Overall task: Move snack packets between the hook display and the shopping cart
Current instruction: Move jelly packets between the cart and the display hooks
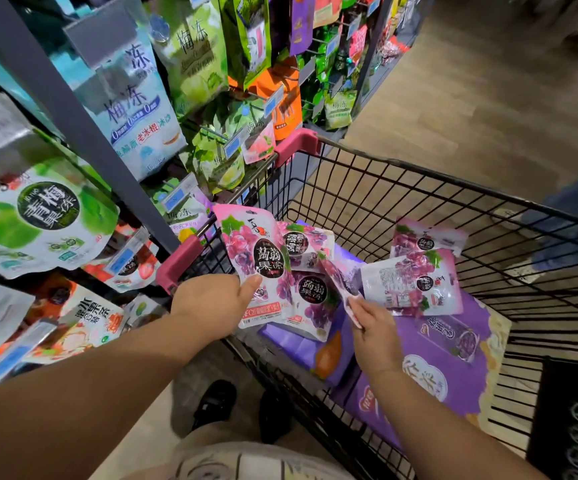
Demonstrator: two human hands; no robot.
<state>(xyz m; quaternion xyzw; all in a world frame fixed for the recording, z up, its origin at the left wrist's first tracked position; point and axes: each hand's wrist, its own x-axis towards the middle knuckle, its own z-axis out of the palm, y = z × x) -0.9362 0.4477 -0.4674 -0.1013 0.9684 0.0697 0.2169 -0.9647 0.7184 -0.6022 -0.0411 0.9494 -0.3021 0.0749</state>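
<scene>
My left hand [213, 304] grips a pink grape jelly packet [249, 247] by its lower edge and holds it upright over the left rim of the shopping cart [367, 157]. My right hand [374, 323] pinches a second grape packet [341, 284], seen edge-on, inside the cart. Several more grape packets lie in the cart, one at the far side [426, 237] and one face up near my right hand [414, 284]. The hook display [83, 109] of hanging packets stands to the left.
Large purple snack bags [453, 344] cover the cart floor. Pink plastic corner guards [180, 259] cap the cart's left rim. Green and blue packets [41, 216] hang close to my left arm. Another person's leg [575, 209] stands beyond the cart on the wooden floor.
</scene>
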